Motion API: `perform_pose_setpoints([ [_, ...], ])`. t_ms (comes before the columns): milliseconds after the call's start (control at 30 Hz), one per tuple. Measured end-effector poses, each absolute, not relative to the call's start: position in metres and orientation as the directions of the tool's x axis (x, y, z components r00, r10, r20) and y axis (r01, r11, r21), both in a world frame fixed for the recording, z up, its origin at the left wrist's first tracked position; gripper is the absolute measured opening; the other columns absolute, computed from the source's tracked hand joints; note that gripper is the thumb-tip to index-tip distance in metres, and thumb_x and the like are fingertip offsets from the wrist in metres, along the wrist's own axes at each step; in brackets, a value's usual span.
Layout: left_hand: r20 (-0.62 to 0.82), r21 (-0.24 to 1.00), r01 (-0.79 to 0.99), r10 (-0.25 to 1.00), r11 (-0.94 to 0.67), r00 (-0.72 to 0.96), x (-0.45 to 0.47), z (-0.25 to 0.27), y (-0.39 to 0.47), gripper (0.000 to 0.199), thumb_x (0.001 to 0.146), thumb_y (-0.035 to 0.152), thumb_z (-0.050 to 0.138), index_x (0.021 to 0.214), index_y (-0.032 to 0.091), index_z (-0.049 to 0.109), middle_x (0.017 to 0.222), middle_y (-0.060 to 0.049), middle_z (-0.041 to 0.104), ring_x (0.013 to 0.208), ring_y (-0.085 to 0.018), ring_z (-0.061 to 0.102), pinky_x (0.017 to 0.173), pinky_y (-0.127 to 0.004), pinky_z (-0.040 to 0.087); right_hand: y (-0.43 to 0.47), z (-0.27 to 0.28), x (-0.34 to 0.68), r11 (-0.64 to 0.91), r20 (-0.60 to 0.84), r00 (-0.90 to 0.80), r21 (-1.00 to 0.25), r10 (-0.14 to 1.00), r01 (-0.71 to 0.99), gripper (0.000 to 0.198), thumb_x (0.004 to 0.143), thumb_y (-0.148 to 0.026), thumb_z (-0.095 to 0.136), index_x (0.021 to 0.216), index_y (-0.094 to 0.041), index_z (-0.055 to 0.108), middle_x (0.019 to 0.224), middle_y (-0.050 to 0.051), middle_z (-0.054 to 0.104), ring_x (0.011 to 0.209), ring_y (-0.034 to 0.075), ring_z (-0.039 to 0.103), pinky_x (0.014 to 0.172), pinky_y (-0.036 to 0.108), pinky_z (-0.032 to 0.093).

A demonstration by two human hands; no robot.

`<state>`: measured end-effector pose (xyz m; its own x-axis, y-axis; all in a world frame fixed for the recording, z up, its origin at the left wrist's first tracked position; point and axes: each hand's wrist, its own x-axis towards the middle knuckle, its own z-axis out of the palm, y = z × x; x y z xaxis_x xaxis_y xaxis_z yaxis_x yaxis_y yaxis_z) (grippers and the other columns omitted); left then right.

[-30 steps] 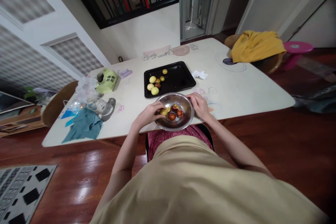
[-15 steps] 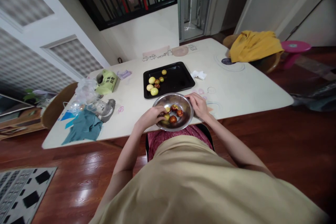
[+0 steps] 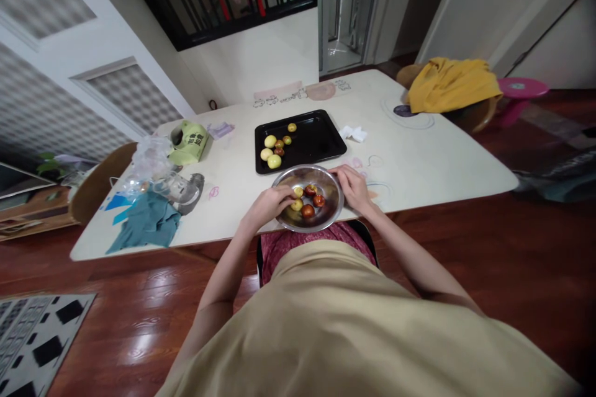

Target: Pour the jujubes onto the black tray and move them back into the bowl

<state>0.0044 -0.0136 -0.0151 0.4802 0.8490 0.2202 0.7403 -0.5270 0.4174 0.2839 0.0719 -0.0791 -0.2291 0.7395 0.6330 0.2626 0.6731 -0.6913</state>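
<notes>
At the desk's near edge, a metal bowl holds reddish fruits and yellow ones. The right hand grips its rim; the left hand dips inside beside a yellow fruit, its grasp unclear. A black tray lies just beyond.

Left forearm bare, runs forward and inward, elbow bent. Wrist angles right, so left hand points inward: back of hand up, fingers curled down, thumb on the body side, thumb and fingertips close together. Pinch closed or not, can't tell. Right forearm also bare, slants forward and left, wrist about straight. Right hand back up, fingers bent, pointing forward-left; grip tightness unclear. 2 hands near each other, not touching, right 1 slightly farther forward.
</notes>
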Motion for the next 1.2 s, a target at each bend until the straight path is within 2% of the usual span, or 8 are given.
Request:
perform_pose_setpoints([
  [167, 0.293, 0.428, 0.742, 0.856, -0.516, 0.426, 0.003, -0.020, -0.014, 0.008, 0.102, 0.023, 0.069, 0.105, 0.021, 0.076, 0.107, -0.006, 0.079, 0.099, -0.023, 0.076, 0.092, -0.036, 0.062, 0.073, -0.080, 0.285, 0.675, 0.634, -0.231, -0.689, 0.738, 0.265, 0.054, 0.114, -0.057, 0.034, 0.105, -0.026, 0.077, 0.101, 0.009, 0.078, 0.097, 0.026, 0.073, 0.091, 0.044, 0.058],
  [367, 0.473, 0.548, 0.607, 0.812, -0.576, 0.343, 0.000, -0.031, -0.019, 0.016, 0.106, 0.032, 0.067, 0.103, 0.019, 0.076, 0.103, -0.008, 0.080, 0.096, -0.021, 0.077, 0.092, -0.036, 0.062, 0.075, -0.082, 0.286, 0.679, 0.645, -0.213, -0.688, 0.734, 0.256, 0.051, 0.114, -0.054, 0.038, 0.101, -0.025, 0.077, 0.100, 0.009, 0.078, 0.095, 0.026, 0.073, 0.089, 0.044, 0.058],
  [533, 0.599, 0.608, 0.494, 0.767, -0.621, 0.228, 0.000, -0.046, -0.021, 0.025, 0.110, 0.036, 0.060, 0.103, 0.018, 0.077, 0.106, -0.011, 0.081, 0.106, -0.024, 0.077, 0.099, -0.044, 0.062, 0.092, -0.074, 0.286, 0.698, 0.672, -0.198, -0.658, 0.714, 0.281, 0.043, 0.113, -0.049, 0.044, 0.100, -0.025, 0.076, 0.101, 0.008, 0.077, 0.099, 0.026, 0.072, 0.091, 0.044, 0.058],
  [667, 0.680, 0.600, 0.463, 0.721, -0.652, 0.135, 0.004, -0.057, -0.020, 0.034, 0.113, 0.037, 0.049, 0.106, 0.018, 0.076, 0.112, -0.013, 0.080, 0.121, -0.027, 0.073, 0.108, -0.052, 0.058, 0.133, -0.056, 0.273, 0.734, 0.664, -0.317, -0.581, 0.677, 0.351, 0.031, 0.110, -0.042, 0.050, 0.108, -0.024, 0.076, 0.111, 0.009, 0.075, 0.103, 0.026, 0.072, 0.092, 0.043, 0.059],
  [800, 0.680, 0.587, 0.484, 0.720, -0.648, 0.138, 0.005, -0.062, -0.020, 0.041, 0.115, 0.041, 0.042, 0.112, 0.019, 0.076, 0.119, -0.015, 0.079, 0.128, -0.029, 0.068, 0.112, -0.056, 0.054, 0.194, -0.041, 0.243, 0.757, 0.574, -0.495, -0.467, 0.652, 0.457, 0.028, 0.104, -0.027, 0.052, 0.120, -0.023, 0.074, 0.123, 0.011, 0.072, 0.115, 0.028, 0.069, 0.103, 0.043, 0.059],
  [933, 0.687, 0.575, 0.484, 0.711, -0.660, 0.154, 0.006, -0.065, -0.020, 0.047, 0.116, 0.042, 0.036, 0.114, 0.019, 0.076, 0.120, -0.016, 0.077, 0.128, -0.029, 0.068, 0.112, -0.056, 0.053, 0.251, -0.036, 0.201, 0.724, 0.421, -0.590, -0.381, 0.689, 0.575, 0.045, 0.099, -0.018, 0.054, 0.142, -0.019, 0.066, 0.144, 0.015, 0.066, 0.135, 0.034, 0.059, 0.115, 0.050, 0.054],
  [1067, 0.694, 0.558, 0.479, 0.697, -0.678, 0.178, 0.006, -0.068, -0.019, 0.048, 0.116, 0.040, 0.033, 0.114, 0.018, 0.075, 0.122, -0.016, 0.076, 0.128, -0.028, 0.068, 0.111, -0.053, 0.053, 0.286, -0.037, 0.159, 0.664, 0.305, -0.592, -0.408, 0.746, 0.627, 0.057, 0.097, -0.012, 0.054, 0.153, -0.014, 0.058, 0.160, 0.018, 0.056, 0.144, 0.036, 0.053, 0.121, 0.053, 0.049],
  [1200, 0.685, 0.556, 0.499, 0.707, -0.665, 0.177, 0.006, -0.069, -0.019, 0.051, 0.117, 0.042, 0.030, 0.113, 0.018, 0.075, 0.122, -0.016, 0.076, 0.127, -0.027, 0.068, 0.111, -0.052, 0.053, 0.302, -0.043, 0.133, 0.619, 0.275, -0.559, -0.446, 0.782, 0.647, 0.052, 0.099, -0.014, 0.053, 0.151, -0.012, 0.059, 0.151, 0.021, 0.062, 0.137, 0.035, 0.058, 0.118, 0.052, 0.051],
])
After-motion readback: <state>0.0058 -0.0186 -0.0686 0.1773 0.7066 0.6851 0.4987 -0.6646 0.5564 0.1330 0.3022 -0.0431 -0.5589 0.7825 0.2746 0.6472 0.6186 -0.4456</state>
